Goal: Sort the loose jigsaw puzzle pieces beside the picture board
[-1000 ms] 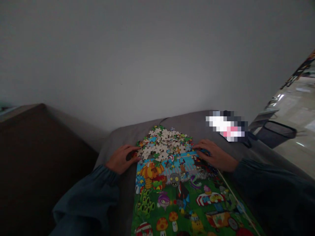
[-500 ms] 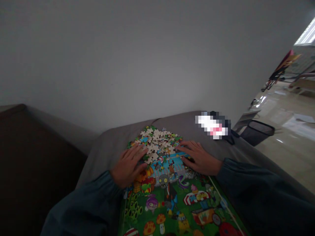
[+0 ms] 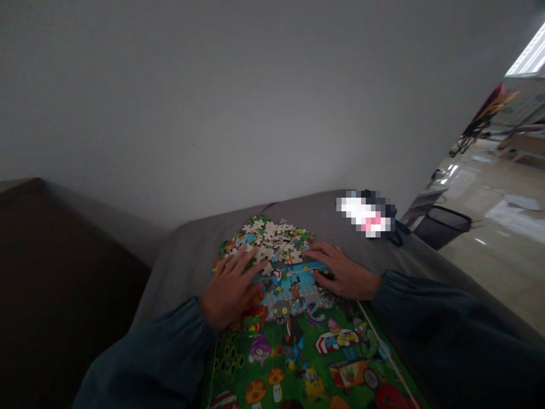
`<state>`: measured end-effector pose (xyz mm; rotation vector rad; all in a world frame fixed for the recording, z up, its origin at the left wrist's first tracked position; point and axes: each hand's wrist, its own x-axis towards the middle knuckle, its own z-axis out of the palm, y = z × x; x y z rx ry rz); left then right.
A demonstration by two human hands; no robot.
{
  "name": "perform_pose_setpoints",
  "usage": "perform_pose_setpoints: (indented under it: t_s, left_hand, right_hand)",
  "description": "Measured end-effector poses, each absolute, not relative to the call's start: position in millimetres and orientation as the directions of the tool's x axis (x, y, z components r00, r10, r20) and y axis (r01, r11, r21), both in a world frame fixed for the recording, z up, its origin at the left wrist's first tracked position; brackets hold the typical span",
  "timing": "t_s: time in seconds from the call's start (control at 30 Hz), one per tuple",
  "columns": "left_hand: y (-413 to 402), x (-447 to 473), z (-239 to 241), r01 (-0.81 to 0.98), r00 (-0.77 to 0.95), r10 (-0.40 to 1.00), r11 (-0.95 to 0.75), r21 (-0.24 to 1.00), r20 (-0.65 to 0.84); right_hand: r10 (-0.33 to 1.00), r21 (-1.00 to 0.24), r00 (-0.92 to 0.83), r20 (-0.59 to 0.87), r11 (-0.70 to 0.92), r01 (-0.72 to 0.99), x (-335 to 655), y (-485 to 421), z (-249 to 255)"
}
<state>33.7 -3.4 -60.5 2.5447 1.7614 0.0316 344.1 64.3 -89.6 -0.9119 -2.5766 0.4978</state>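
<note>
A colourful jigsaw puzzle picture (image 3: 298, 352) with cartoon mushrooms and a grey zombie lies flat in front of me. At its far end is a heap of loose jigsaw pieces (image 3: 272, 234), many with their pale backs up. My left hand (image 3: 232, 284) rests palm down at the left of the heap, fingers spread over its near pieces and the picture's upper left. On the opposite side, my right hand (image 3: 343, 274) lies with fingers stretched to the heap's right edge, over the blue part of the picture. Neither hand grips a piece.
The puzzle lies on a grey cloth-covered surface (image 3: 183, 253) against a pale wall (image 3: 255, 113). A blurred-out item (image 3: 366, 215) with dark straps sits at the back right. Beyond the right edge are a dark mesh basket (image 3: 443, 224) and a shiny floor (image 3: 489, 250). A dark brown panel (image 3: 63, 284) stands at left.
My left hand has shifted slightly right, over the pieces at the heap's near left. My right hand has hardly moved. The view has tilted a little.
</note>
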Motion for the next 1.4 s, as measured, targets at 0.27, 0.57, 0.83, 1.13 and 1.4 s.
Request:
perform_pose_setpoints:
  t_s: [0.27,0.57,0.83,1.13,1.4]
  left_hand:
    - [-34,63,-76,0.811,0.585,0.811,-0.585,-0.007,0.016]
    - [-13,42,-82,0.924,0.372,0.876,-0.316,-0.218,0.307]
    - [6,11,-63,0.979,0.173,0.896,-0.112,-0.17,0.409]
    - [-42,66,-46,0.773,0.63,0.773,-0.615,0.154,-0.072]
    - [-86,118,-71,0.577,0.808,0.58,-0.814,0.059,0.098]
  right_hand:
    - [0.589,-0.43,-0.773,0.234,0.776,0.461,339,61,-85]
    - [0.582,-0.445,-0.783,0.22,0.774,0.45,339,63,-81]
    - [0.574,-0.447,-0.786,0.229,0.779,0.439,339,66,-83]
    - [0.525,-0.515,-0.788,0.322,0.796,0.32,339,65,-84]
    - [0.53,-0.536,-0.782,0.329,0.786,0.308,339,57,-84]
